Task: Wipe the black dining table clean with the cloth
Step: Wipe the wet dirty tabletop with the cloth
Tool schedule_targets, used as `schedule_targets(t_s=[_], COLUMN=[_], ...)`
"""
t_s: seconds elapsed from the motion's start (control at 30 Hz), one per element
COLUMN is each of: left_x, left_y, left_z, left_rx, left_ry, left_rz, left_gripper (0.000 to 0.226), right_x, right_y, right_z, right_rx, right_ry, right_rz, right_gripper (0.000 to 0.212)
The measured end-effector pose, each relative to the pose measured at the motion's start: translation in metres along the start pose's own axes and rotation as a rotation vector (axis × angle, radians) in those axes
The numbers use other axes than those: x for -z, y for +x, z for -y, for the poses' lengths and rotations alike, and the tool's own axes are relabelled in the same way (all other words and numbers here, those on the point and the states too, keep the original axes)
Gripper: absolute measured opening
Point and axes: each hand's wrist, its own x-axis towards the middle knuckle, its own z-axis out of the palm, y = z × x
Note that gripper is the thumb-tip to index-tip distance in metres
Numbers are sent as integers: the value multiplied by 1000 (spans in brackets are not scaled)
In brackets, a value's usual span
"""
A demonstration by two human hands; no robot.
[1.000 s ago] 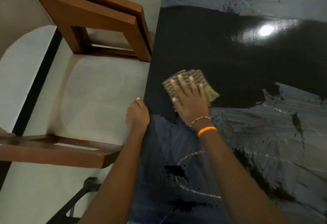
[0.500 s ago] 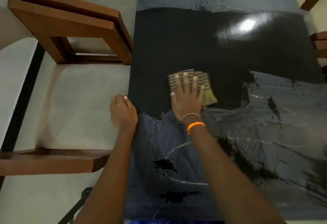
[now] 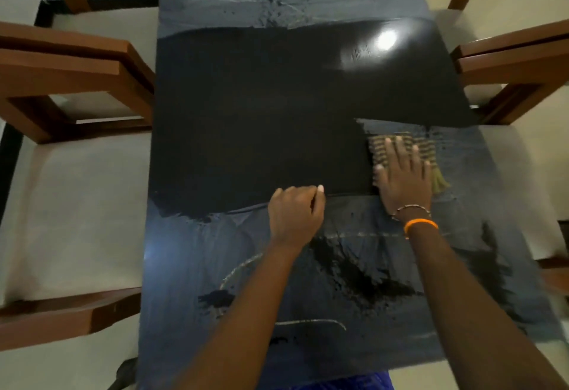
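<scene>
Cloth (image 3: 400, 149) moved rightward, one table (image 3: 246, 112), two hands, four chairs.

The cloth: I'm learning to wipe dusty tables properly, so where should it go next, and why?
Probably on rightward to the table edge. The right hand presses the cloth flat at the end of a clean black band, and grey dust remains just beyond it.
</scene>
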Motion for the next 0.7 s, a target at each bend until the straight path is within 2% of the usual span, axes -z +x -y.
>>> schedule_targets(t_s=[0.1, 0.2, 0.27, 0.33, 0.53, 0.6, 0.7], left_x=[-11, -15, -16, -18, -21, -22, -24], left_y=[-8, -9, -8, -6, -5, -4, -4], left_z=[0, 0, 0, 0, 1, 4, -1], left_rx=[-70, -75, -62, -58, -118, -130, -69], left_ry=[73, 124, 144, 164, 234, 211, 154], left_rz=[88, 121, 128, 139, 103, 88, 30], left_gripper=[42, 41, 40, 38, 34, 38, 40], right_x=[4, -6, -9, -10, -8, -7, -9], right_y=[3, 10, 18, 27, 52, 60, 69], right_z=[-30, -2, 29, 62, 148, 144, 109], right_rx=[-141, -306, -309, -187, 349, 456, 520], right_ry=[19, 89, 112, 91, 22, 13, 26], right_rz=[-12, -51, -43, -9, 65, 58, -1], right_gripper=[61, 62, 64, 66, 68, 67, 65])
